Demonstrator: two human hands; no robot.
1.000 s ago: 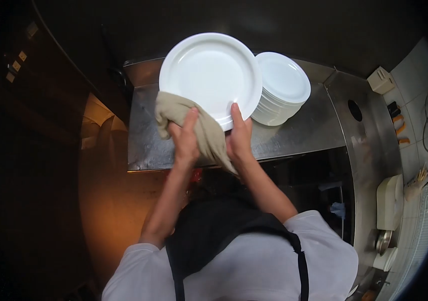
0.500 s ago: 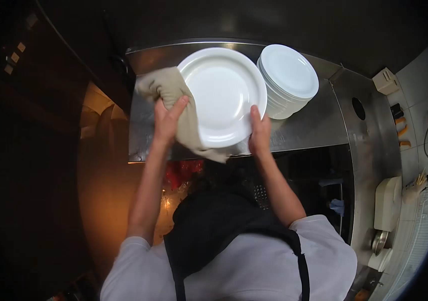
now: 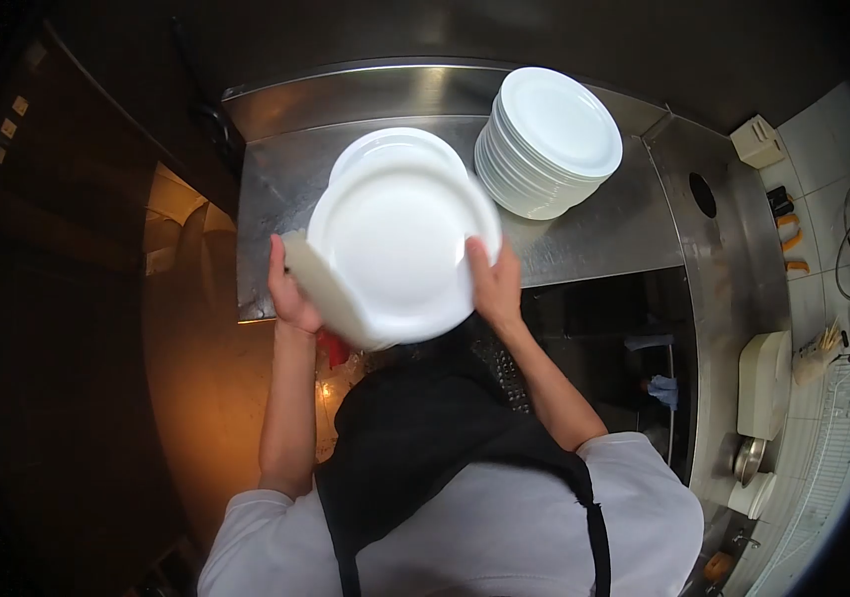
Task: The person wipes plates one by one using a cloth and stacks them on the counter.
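A white plate, slightly blurred, is held up in front of me, tilted toward the camera. My right hand grips its right rim, thumb on the face. At the plate's left edge, my left hand holds a beige cloth against the rim. Behind the held plate, another white plate shows its upper part over the steel counter. A tall stack of white plates stands on the counter to the right.
A steel surface with a round dark hole runs down the right side. Beyond it are orange-handled tools, a cream container and a metal bowl. Something red lies below my left hand.
The held plate and both hands have come lower and nearer my body. The cloth has swung down along the plate's left edge. A second plate now shows behind it.
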